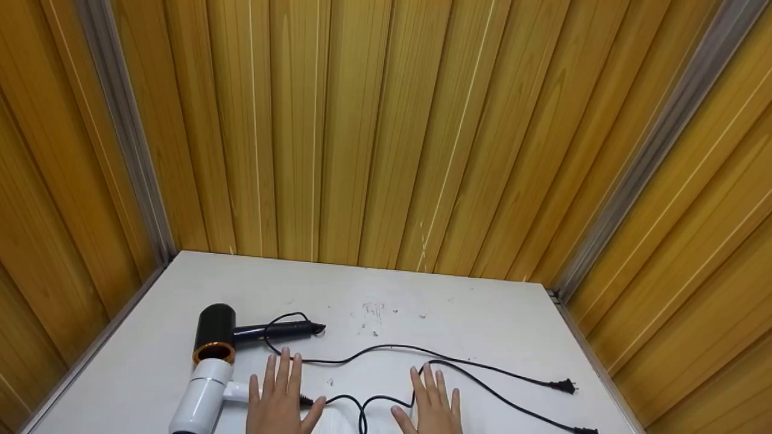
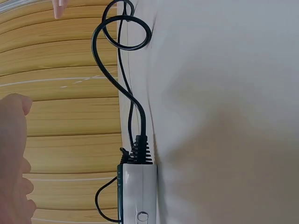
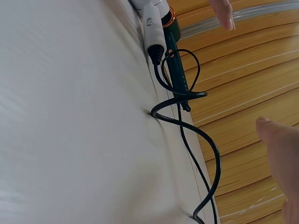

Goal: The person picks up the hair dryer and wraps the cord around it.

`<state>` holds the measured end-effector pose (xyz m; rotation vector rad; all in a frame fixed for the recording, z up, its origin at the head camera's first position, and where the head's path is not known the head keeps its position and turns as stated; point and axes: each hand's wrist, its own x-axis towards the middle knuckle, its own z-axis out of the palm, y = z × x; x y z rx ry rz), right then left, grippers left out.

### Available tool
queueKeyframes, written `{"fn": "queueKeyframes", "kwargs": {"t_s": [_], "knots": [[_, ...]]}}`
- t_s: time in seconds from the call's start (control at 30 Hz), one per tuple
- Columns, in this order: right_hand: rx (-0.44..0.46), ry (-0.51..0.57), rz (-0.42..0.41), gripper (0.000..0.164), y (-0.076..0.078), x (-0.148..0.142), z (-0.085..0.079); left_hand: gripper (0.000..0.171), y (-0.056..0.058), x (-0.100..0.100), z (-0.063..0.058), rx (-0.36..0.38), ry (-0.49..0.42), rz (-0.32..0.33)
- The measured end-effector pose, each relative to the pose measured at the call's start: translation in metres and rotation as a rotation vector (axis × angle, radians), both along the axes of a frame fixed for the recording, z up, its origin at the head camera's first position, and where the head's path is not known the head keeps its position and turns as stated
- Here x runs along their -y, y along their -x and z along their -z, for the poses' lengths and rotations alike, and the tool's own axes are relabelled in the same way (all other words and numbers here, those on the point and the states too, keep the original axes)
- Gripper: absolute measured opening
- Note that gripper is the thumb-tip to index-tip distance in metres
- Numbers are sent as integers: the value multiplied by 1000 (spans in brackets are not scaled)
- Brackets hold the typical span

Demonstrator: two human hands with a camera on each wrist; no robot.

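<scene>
Nearest: left hand (image 1: 277, 405) and right hand (image 1: 433, 408), side by side at the near edge of view, palms down, fingers straight and spread wide, nothing held in either. White dryer (image 1: 199, 402) lies at near left on the table (image 1: 494, 319), just left of the left hand; that hand is much the nearer, the right well apart. Key relation: barrel runs near to far, its far end leaning slightly right, while the handle (image 1: 236, 392) points rightward, its end passing beneath the left hand in the head view. Left wrist view shows thumb and fingers clear of that handle, so no contact seen. White cord-end gives way to a black cord (image 1: 344, 396) that coils between the hands, passes behind the right fingers and runs off right to the near plug (image 1: 585, 430). Beyond: black dryer (image 1: 215, 325), copper-rimmed mouth toward the white barrel's far end; whether they touch, cannot tell. Its handle also lies rightward, roughly level with the table's far edge, ringed by a loop of thin cord (image 1: 392, 346), which runs on past both hands' fingertips to the far plug (image 1: 564, 386). In the way near the white handle: coils. Farther: dark marks (image 1: 374, 310), then wood-patterned wall (image 1: 374, 138).
</scene>
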<state>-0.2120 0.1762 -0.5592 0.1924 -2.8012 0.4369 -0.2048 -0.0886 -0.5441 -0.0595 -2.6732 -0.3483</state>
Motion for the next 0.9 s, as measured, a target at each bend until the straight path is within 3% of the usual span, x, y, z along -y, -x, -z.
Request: {"fn": "queueKeyframes", "kwargs": {"t_s": [0.3,0.5,0.6,0.73,0.9], "knots": [[-39,-28,-57,74,3,17,-5,91,3,16,0,65,-6,-49],[-72,-37,-82,72,6,29,-3,89,5,27,3,12,-2,-82],[-105,-56,-81,71,7,35,-2,91,6,32,3,44,-22,-100],[-81,-55,-87,71,9,40,-1,94,7,39,3,94,-44,-118],[-72,-58,-105,70,12,43,1,91,8,50,7,62,-52,-119]]}}
